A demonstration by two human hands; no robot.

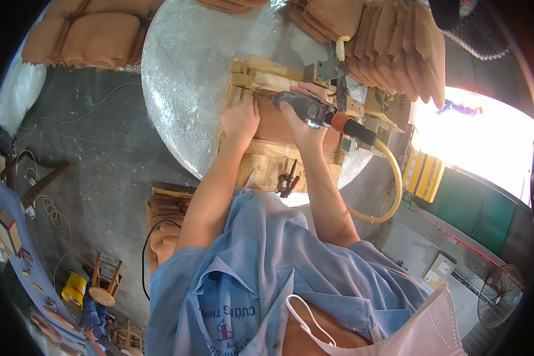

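In the head view, the right hand (302,121) is wrapping its fingers tightly around a grey pneumatic hand tool (305,108), which is lying across the top of a brown wooden panel (276,126) and trailing a yellow air hose (391,190) off toward the person's right. The left hand (240,118) is pressing flat on the panel's left part, palm down and gripping nothing, just beside the tool. The panel is sitting in a pale wooden jig (261,80) on a round, foil-wrapped table (184,77), with stacked brown shaped pieces (397,41) lying beyond it.
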